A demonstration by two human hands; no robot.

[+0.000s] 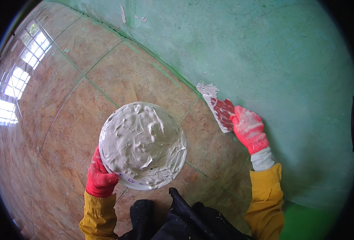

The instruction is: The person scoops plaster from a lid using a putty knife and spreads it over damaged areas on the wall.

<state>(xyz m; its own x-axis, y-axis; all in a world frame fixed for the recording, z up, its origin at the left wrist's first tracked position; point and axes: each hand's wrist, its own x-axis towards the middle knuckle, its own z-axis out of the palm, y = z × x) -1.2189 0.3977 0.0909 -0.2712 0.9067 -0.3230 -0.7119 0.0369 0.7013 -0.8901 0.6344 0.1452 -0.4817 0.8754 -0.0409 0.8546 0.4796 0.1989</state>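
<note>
My left hand point(100, 175), in a red glove, grips the lower left rim of a round plate point(134, 185) heaped with white putty point(141, 140). The putty is spread thick, with ridges and peaks, and hides most of the plate. Over on the right, my gloved right hand point(249, 127) is closed round a red putty knife point(223, 113); its grip is hidden in my fingers. White putty coats the blade's left edge. The blade's upper corner is at a fresh putty patch point(208, 89) low on the green wall point(273, 52), close to the floor line.
Brown tiles with greenish joints cover the floor point(77, 132). The wall's bottom edge runs diagonally from upper left toward the right hand. Small white putty marks point(123, 13) dot the wall higher up. My dark-clad legs point(193, 218) are below the plate. Window reflections shine on the left tiles.
</note>
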